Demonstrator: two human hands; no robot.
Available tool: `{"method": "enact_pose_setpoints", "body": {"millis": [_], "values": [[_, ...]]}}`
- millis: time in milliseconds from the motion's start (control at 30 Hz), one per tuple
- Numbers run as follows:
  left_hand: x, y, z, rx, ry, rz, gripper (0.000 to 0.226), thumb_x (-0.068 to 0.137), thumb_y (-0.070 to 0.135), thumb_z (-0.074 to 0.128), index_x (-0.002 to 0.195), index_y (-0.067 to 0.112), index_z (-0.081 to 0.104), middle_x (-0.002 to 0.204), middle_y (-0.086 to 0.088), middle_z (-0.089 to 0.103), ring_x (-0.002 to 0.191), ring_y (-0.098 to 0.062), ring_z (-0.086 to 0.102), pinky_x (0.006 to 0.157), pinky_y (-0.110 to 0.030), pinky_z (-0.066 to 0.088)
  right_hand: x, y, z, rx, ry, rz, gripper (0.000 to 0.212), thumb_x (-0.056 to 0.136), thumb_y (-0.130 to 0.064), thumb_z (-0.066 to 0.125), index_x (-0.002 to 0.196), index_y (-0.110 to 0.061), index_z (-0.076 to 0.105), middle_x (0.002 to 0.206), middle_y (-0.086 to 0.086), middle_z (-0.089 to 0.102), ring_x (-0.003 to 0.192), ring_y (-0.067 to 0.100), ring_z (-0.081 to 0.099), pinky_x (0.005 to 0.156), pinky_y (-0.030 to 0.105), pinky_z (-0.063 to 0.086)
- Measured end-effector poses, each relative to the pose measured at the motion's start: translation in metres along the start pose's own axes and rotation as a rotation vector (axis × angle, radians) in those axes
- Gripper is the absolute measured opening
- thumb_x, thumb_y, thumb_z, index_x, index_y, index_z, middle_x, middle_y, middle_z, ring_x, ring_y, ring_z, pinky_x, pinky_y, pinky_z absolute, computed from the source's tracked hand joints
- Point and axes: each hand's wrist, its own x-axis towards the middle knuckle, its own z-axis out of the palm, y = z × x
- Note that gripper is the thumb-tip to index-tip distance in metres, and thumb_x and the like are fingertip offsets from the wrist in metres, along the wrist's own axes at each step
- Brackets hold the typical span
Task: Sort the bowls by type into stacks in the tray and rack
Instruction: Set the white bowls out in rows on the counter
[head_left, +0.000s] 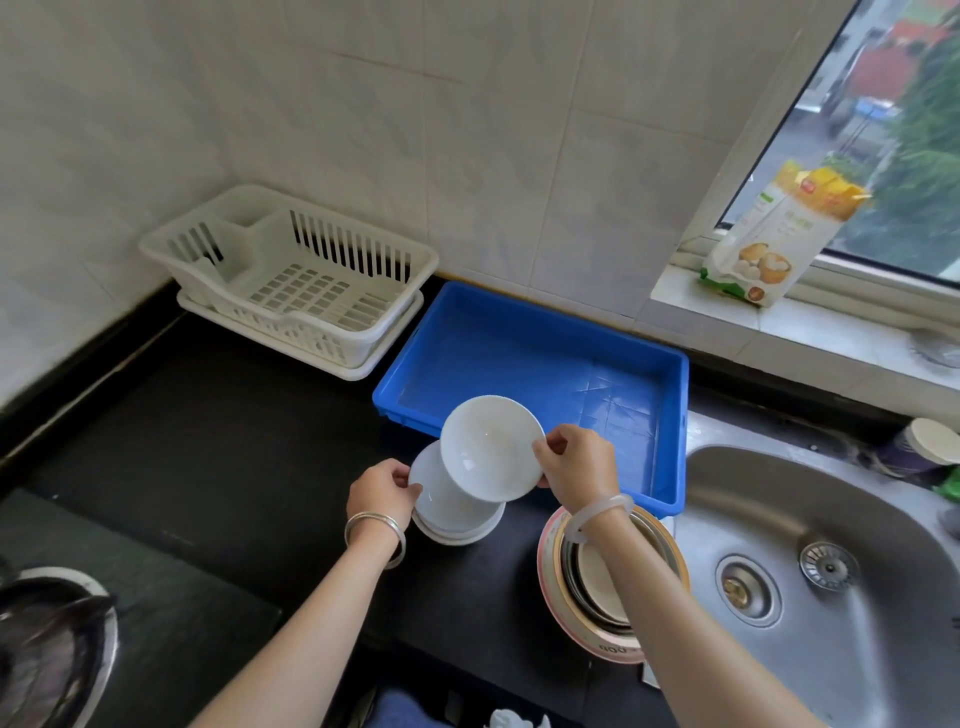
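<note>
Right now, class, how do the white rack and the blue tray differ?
The white rack has slotted, open walls; the blue tray has solid walls. The rack sits in the wall corner; the tray lies beside the sink. Both are plastic, rectangular and hold no bowls.

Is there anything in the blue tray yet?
No, the blue tray shows only its bare floor; the white bowl the right hand holds is above the tray's near edge, not in it.
</note>
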Motion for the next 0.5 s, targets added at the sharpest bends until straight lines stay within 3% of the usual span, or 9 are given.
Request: {"method": "enact_pose_setpoints", "body": {"millis": [200, 367, 500], "values": [[-0.008, 0.008, -0.001, 0.002, 0.099, 0.017, 0.008, 0.083, 0.012, 0.060, 0.084, 0.020, 0.060, 0.084, -0.001, 0.067, 0.074, -0.017, 0.064, 0.062, -0.028, 0.049, 0.000, 0.013, -0.008, 0.048, -0.003, 0.011, 0.016, 0.088, -0.018, 0.054, 0.076, -0.010, 0.061, 0.081, 0.014, 0.070, 0.070, 0.027, 0.069, 0.069, 0.034, 0.059], [-0.013, 0.011, -0.005, -0.105, 0.098, -0.016, 0.008, 0.082, 0.009, 0.062, 0.087, 0.016, 0.062, 0.080, -0.001, 0.065, 0.080, -0.020, 0.065, 0.079, -0.041, 0.057, 0.003, 0.015, -0.015, 0.108, -0.036, -0.001, 0.015, 0.088, -0.017, 0.056, 0.076, -0.012, 0.062, 0.071, 0.007, 0.069, 0.064, 0.020, 0.070, 0.073, 0.039, 0.060], [-0.016, 0.011, -0.017, -0.218, 0.109, -0.032, 0.012, 0.082, 0.006, 0.062, 0.085, 0.017, 0.062, 0.083, -0.003, 0.066, 0.072, -0.014, 0.063, 0.070, -0.034, 0.058, 0.007, 0.009, -0.021, 0.135, -0.049, -0.038, 0.016, 0.085, -0.016, 0.056, 0.070, -0.014, 0.061, 0.060, 0.001, 0.068, 0.051, 0.009, 0.067, 0.065, 0.028, 0.059]]}}
